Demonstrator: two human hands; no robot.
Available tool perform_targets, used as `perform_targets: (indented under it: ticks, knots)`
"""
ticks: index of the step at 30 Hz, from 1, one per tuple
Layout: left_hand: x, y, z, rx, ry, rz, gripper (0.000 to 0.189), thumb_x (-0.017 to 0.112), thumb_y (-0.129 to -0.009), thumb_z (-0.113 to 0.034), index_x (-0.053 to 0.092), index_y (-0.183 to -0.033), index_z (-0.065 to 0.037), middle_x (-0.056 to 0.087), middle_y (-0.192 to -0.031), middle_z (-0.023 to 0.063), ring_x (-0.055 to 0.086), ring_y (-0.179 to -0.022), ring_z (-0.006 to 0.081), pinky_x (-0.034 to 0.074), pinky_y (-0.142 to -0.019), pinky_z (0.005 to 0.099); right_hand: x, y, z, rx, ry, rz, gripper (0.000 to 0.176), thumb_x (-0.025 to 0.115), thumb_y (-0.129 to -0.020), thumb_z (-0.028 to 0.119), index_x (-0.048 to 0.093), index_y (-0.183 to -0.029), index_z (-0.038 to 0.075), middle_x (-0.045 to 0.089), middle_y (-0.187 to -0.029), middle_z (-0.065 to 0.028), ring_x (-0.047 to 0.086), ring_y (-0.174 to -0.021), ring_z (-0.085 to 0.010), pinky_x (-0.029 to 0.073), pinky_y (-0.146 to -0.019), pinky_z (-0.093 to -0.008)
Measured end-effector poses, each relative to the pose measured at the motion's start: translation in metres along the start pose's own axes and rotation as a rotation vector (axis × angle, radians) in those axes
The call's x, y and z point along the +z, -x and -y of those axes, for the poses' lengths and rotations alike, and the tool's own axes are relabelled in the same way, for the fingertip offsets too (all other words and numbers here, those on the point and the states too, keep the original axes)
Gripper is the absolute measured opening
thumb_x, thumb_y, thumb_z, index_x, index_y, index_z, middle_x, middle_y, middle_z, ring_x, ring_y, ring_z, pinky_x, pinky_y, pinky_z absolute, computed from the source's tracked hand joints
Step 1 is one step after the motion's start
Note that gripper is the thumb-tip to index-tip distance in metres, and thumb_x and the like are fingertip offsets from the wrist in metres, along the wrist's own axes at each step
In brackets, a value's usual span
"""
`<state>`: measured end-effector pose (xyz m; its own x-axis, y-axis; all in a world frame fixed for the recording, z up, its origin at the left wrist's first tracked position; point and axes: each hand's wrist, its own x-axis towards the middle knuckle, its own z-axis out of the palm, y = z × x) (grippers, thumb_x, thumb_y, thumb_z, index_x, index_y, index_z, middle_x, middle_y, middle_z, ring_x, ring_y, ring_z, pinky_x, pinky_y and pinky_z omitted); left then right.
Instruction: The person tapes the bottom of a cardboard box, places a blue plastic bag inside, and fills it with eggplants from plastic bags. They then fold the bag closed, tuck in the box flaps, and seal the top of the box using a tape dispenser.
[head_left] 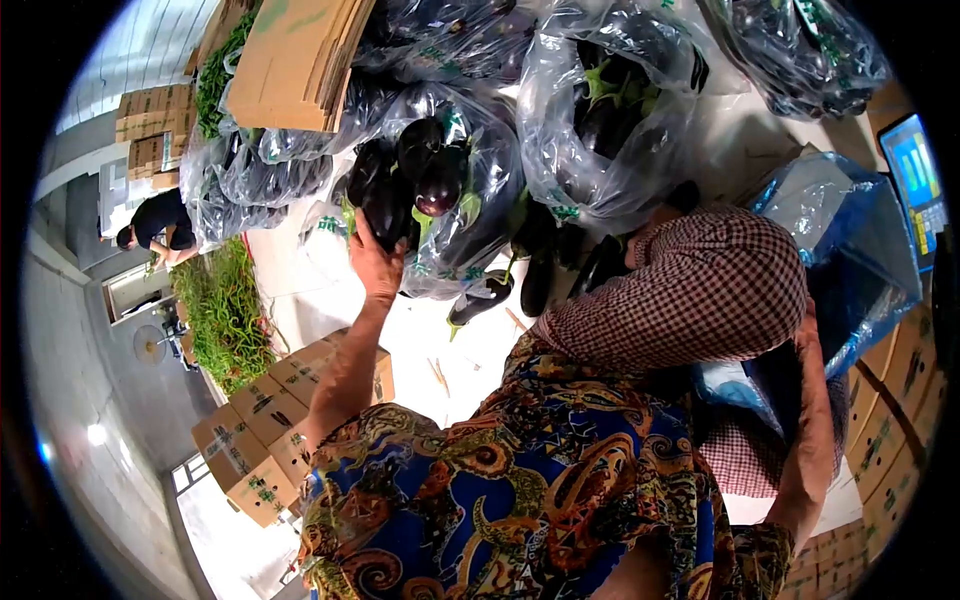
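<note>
My left hand (377, 268) is closed around the lower end of a dark purple eggplant (383, 212), with thumb and fingers on either side. That eggplant lies against other eggplants (440, 180) on an opened clear plastic bag (478, 230). Several loose eggplants (537, 280) rest on the floor nearby, some with green stems. My right hand (808, 322) is down beside my checkered knee, next to a box lined with blue plastic (880, 270). Its fingers are hidden, so I cannot see what it holds.
More bags of eggplants (625, 120) stand ahead, with a stack of flat cardboard (295, 65) at the upper left. A scale display (912, 170) is at far right. Cartons (265, 430), a heap of green peppers (222, 320) and another person (160, 222) are at left.
</note>
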<state>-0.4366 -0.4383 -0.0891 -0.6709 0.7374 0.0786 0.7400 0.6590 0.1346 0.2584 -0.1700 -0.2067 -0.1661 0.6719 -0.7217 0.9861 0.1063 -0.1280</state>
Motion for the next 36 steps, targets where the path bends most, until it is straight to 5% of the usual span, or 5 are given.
perform_targets:
  ticks: [12, 22, 26, 29, 36]
  knots:
    - [0.02, -0.032, 0.026, 0.079, -0.193, -0.176, 0.064, 0.067, -0.085, -0.034, 0.043, -0.138, -0.008, 0.047, -0.126, 0.0236, 0.043, -0.114, 0.0414, 0.036, -0.097, 0.0519, -0.03, 0.012, 0.039, 0.028, 0.025, 0.149, 0.054, 0.038, -0.095, 0.033, 0.035, -0.139, 0.001, 0.045, -0.124, -0.0138, 0.047, -0.106, -0.0244, 0.038, -0.092, -0.0322]
    - [0.099, -0.071, -0.249, 0.288, 0.854, 0.44, 0.029, 0.056, -0.088, -0.006, 0.06, -0.116, -0.002, 0.066, -0.1, 0.0144, 0.064, -0.086, 0.0214, 0.05, -0.08, 0.0301, 0.063, -0.015, -0.012, -0.05, -0.098, -0.371, 0.057, 0.062, -0.081, 0.043, 0.053, -0.108, -0.005, 0.056, -0.08, -0.0112, 0.051, -0.067, -0.0221, 0.041, -0.058, -0.0328]
    - [0.236, -0.046, -0.313, 0.509, 0.537, 0.021, 0.038, 0.065, -0.084, -0.026, 0.062, -0.114, -0.004, 0.064, -0.101, 0.0223, 0.061, -0.09, 0.0397, 0.05, -0.078, 0.0451, 0.076, -0.015, -0.032, -0.24, 0.504, -0.476, 0.097, 0.044, -0.084, 0.07, 0.039, -0.132, -0.014, 0.056, -0.08, -0.012, 0.046, -0.065, -0.0165, 0.038, -0.057, -0.0261]
    - [0.195, 0.004, -0.385, 0.895, 0.261, 0.65, 0.034, 0.059, -0.085, -0.029, 0.064, -0.11, -0.006, 0.066, -0.097, 0.019, 0.064, -0.09, 0.0345, 0.052, -0.075, 0.0435, 0.046, 0.0, -0.008, -0.076, 0.358, -0.225, 0.109, 0.038, -0.081, 0.078, 0.034, -0.135, -0.017, 0.058, -0.088, -0.016, 0.047, -0.067, -0.0179, 0.039, -0.058, -0.0276]
    - [0.221, 0.002, -0.377, 0.379, 0.865, 0.803, 0.026, 0.059, -0.08, -0.015, 0.064, -0.104, -0.006, 0.066, -0.105, 0.0165, 0.065, -0.092, 0.0309, 0.052, -0.078, 0.0398, -0.005, 0.02, 0.045, 0.123, -0.242, 0.036, 0.114, 0.063, -0.074, 0.068, 0.022, -0.139, -0.017, 0.058, -0.119, -0.0286, 0.058, -0.109, -0.0323, 0.046, -0.091, -0.0333]
